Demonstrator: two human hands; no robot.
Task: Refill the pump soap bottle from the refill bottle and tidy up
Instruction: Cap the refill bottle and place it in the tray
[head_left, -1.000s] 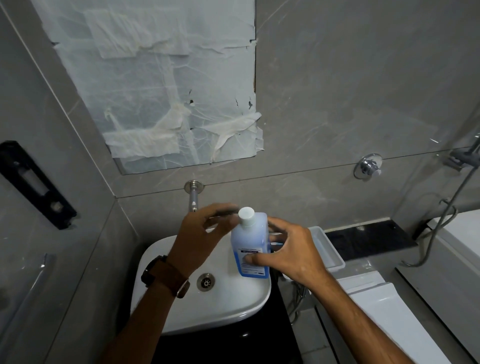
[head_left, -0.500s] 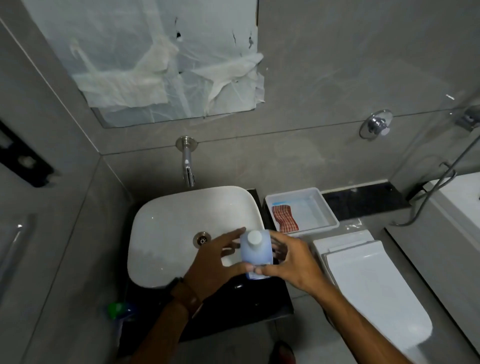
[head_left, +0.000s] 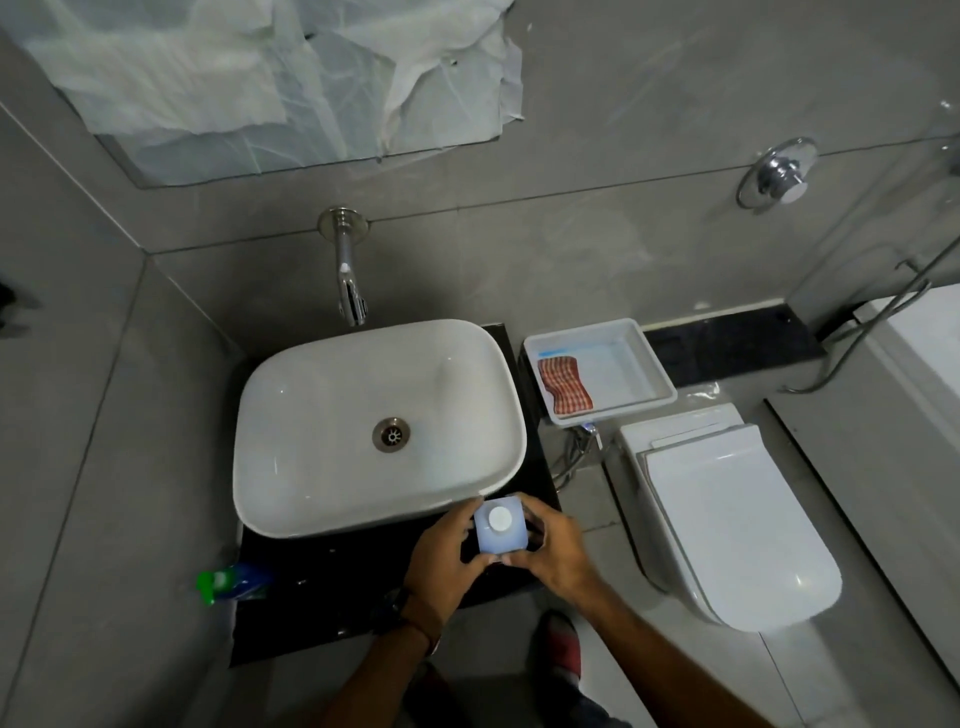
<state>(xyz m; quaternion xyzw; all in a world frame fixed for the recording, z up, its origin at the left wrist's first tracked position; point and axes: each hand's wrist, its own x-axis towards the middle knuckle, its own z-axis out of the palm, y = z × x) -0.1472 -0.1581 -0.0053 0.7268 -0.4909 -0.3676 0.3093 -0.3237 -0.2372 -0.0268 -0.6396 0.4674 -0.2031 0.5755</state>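
Note:
A pale blue bottle with a white screw cap is seen from straight above, upright, just in front of the white basin's near right corner, over the black counter. My left hand grips its left side and my right hand grips its right side, fingers curled round it. Whether the bottle's base touches the counter is hidden. No pump bottle shows.
A wall tap hangs over the basin. A white tray holding a red checked cloth sits right of the basin. A closed white toilet is at right. A green-capped blue bottle lies at the counter's left edge.
The view tilted down and the bottle came lower and nearer, from over the basin to its front right corner. Both hands stayed on it.

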